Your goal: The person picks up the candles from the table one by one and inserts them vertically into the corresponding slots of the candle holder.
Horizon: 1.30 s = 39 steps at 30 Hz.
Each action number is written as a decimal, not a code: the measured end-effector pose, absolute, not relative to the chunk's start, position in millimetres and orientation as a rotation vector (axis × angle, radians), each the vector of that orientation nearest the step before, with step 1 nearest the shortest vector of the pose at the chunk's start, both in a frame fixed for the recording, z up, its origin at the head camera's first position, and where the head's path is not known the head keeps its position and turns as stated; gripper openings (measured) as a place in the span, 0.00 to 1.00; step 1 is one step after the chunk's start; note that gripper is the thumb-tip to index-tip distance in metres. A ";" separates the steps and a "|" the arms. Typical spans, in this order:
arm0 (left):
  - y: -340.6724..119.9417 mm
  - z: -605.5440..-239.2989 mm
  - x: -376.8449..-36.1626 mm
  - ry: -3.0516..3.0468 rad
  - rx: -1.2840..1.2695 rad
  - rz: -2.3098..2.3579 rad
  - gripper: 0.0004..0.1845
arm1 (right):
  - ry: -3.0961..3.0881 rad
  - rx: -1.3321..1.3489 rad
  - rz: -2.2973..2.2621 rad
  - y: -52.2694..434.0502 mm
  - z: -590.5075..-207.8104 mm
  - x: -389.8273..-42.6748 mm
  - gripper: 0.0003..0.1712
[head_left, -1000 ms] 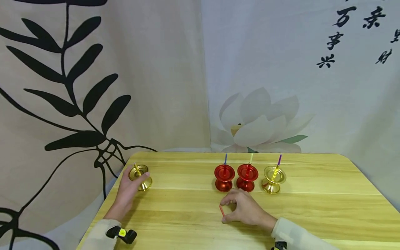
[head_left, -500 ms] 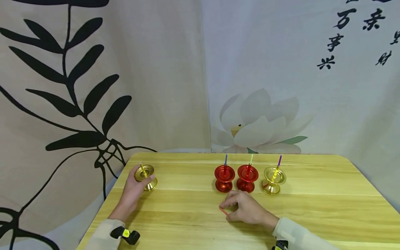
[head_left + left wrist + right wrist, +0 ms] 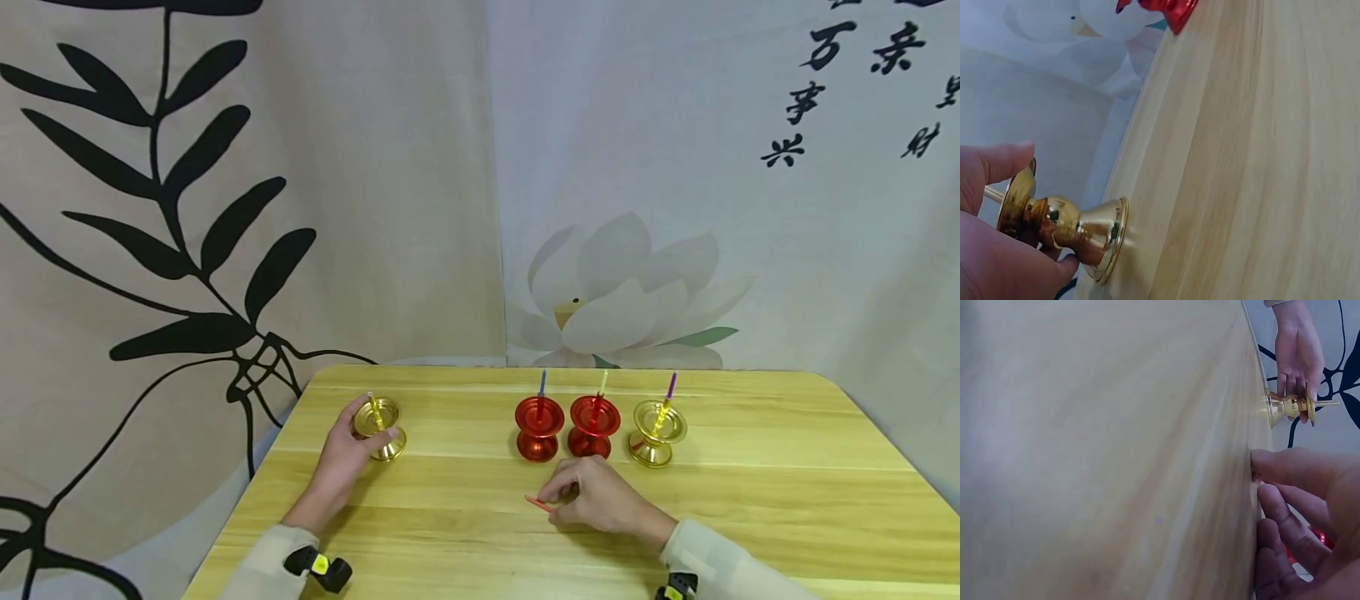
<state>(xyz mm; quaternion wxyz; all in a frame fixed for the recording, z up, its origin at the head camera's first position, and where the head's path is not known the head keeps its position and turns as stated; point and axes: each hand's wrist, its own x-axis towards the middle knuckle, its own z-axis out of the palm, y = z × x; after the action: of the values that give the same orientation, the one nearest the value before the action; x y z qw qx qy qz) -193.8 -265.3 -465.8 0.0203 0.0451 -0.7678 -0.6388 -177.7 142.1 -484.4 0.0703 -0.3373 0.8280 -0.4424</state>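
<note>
A light wooden table stands before hanging cloth backdrops: on the left, a beige one printed with black leaves; on the right, a pale one with a lotus flower and black Chinese characters.

At the left of the table, the person's left hand grips a gold candle holder that stands upright on the wood, with thumb and fingers curled round its narrow waist. A thin yellow candle stands in its cup. The left wrist view shows the same hold close up: the fingers wrap the gold stem just above the flared base, which touches the tabletop.

Further right, near the table's middle, three more holders stand in a close row. First is a red candle holder with a blue candle. Just beside it stands a second red candle holder with a pale yellow candle. Just beside that stands a gold holder with a purple candle.

In front of the red pair, the right hand rests on the table, its fingers bent and pinching one end of a thin orange-red candle. The candle lies nearly flat on the wood and points left, away from the hand. Both wrists show pale sleeves and dark wrist-mounted devices.
</note>
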 end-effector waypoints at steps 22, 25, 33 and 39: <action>-213.6 -469.3 -199.7 -2.364 -0.026 -2.099 0.47 | 2.557 -0.929 -1.226 141.9 -479.9 -178.8 0.11; -205.9 -469.8 -201.0 -2.371 -0.044 -2.091 0.47 | 2.572 -0.949 -1.215 141.4 -479.9 -178.2 0.12; -185.8 -470.0 -203.5 -2.380 -0.088 -2.078 0.47 | 2.577 -1.000 -1.266 138.6 -482.4 -179.2 0.13; -172.8 -470.0 -205.0 -2.378 -0.122 -2.092 0.47 | 2.573 -1.041 -1.347 131.2 -477.8 -179.0 0.13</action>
<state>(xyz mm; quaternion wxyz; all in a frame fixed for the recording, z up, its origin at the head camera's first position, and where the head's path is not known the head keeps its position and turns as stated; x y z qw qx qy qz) -205.0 -172.8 -470.0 -0.0139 -0.0384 -0.7501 -0.6601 -179.0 131.2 -477.8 0.0284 -0.3373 0.8336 -0.4364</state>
